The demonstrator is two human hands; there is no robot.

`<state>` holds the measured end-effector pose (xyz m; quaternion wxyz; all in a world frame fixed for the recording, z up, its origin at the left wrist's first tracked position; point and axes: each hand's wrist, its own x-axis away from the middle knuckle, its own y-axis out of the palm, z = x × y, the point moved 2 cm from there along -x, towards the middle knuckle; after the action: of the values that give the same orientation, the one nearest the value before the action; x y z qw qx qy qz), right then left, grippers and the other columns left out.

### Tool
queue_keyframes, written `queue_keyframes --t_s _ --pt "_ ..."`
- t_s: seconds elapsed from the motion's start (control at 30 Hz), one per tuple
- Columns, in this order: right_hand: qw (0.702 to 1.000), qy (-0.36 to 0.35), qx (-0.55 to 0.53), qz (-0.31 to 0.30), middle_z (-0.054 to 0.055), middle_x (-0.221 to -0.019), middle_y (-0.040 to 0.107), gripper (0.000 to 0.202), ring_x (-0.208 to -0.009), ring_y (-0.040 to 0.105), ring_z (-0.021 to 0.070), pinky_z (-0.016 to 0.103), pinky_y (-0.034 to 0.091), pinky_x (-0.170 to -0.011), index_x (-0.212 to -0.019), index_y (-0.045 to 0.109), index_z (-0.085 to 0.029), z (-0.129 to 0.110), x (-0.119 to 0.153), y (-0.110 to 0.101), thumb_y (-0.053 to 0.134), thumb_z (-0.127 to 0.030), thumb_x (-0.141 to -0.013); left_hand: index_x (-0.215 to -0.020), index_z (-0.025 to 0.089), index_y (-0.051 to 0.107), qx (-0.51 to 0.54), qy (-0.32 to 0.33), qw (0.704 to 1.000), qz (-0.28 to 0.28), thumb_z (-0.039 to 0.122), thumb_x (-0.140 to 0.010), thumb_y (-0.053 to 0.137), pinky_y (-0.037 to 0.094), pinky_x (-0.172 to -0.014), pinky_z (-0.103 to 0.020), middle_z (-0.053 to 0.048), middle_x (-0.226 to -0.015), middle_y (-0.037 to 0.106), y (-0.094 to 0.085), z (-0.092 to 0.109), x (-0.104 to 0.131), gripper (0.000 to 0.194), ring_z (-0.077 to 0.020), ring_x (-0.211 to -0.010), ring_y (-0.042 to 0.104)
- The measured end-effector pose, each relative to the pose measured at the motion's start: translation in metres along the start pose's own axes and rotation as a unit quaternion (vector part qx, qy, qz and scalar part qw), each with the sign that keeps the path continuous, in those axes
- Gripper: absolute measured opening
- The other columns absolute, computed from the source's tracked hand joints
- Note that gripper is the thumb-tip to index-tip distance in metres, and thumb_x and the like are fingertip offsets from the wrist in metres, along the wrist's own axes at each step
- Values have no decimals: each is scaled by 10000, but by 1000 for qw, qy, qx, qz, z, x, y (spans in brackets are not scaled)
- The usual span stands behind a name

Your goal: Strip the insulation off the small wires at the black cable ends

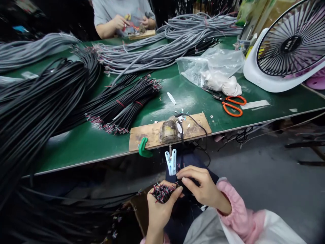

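Observation:
My left hand (162, 210) is wrapped round a bundle of thin black cables (162, 192), whose red, white and black wire ends point up out of the fist. Just to the right, the fingers of my right hand (199, 184) are pinched at a single wire (178, 166), with its small reddish tips showing above the fingertips. Directly above both hands, a light blue clothes peg (171, 162) hangs from a metal tip at the table edge. That tip comes from a worn, dirty block (169, 131) on a wooden board (147, 133).
A green clamp (144, 147) grips the board's edge. Black cable bundles (127, 101) and grey cables (152, 54) cover the green table. Orange-handled scissors (232, 105), a plastic bag (210, 62) and a white fan (264, 74) are at right. Another person's hands (120, 22) work opposite.

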<state>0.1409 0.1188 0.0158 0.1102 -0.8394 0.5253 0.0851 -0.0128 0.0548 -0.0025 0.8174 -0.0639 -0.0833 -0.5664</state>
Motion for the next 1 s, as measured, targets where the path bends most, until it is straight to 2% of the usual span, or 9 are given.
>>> queue_keyframes --t_s 0.1,0.27,0.47,0.63,0.73,0.8,0.9,1.0 --pt "1000 -9 -9 -26 124 -985 776 170 -940 744 229 345 608 -858 -988 749 -167 3 -3 1 581 -192 -987 -666 172 688 4 8 1000 -9 240 -698 872 581 -488 -254 -1 -537 722 1 3 0 199 -200 -452 714" --pt "999 -20 -12 -30 134 -959 765 155 -929 736 233 353 604 -851 -959 733 -154 4 -5 1 579 -166 -980 -693 174 693 14 6 1000 -21 191 -692 872 591 -488 -257 4 -575 734 0 3 0 180 -200 -449 718" --pt "999 -28 -12 -32 134 -939 765 135 -906 741 228 345 608 -834 -926 708 -148 8 -7 3 574 -132 -938 -710 173 687 14 -26 998 -47 244 -724 867 605 -541 -292 -14 -568 735 -7 -4 0 193 -221 -499 732" --pt "996 -36 -76 -39 121 -910 781 115 -908 750 218 330 607 -841 -898 731 -147 17 -10 3 643 -213 -929 -734 176 665 39 -59 997 -13 277 -696 888 588 -526 -289 -3 -590 731 -12 -6 3 248 -206 -481 714" --pt "991 -33 -109 -65 131 -960 788 141 -939 748 225 344 597 -876 -954 762 -143 20 -13 7 715 -271 -918 -704 172 671 31 -52 998 -27 289 -716 879 572 -532 -277 3 -551 710 -9 -2 3 238 -182 -468 686" --pt "990 -31 -128 -53 122 -915 790 138 -905 753 221 338 598 -856 -902 768 -148 22 -13 10 726 -277 -925 -682 169 682 34 -46 998 -31 286 -723 875 555 -522 -254 9 -520 693 -7 0 2 230 -163 -456 668" --pt "991 -20 -136 -1 99 -824 772 180 -814 750 211 313 597 -764 -802 748 -159 23 -13 15 743 -294 -921 -701 169 708 55 -42 998 0 277 -707 890 535 -495 -223 24 -513 685 -5 1 1 212 -141 -438 654" --pt "990 -14 -138 32 101 -840 750 196 -800 727 201 300 579 -729 -794 731 -162 21 -13 19 726 -298 -935 -731 167 730 64 -25 998 9 302 -710 891 560 -508 -244 12 -536 705 -6 -1 0 211 -161 -454 677"
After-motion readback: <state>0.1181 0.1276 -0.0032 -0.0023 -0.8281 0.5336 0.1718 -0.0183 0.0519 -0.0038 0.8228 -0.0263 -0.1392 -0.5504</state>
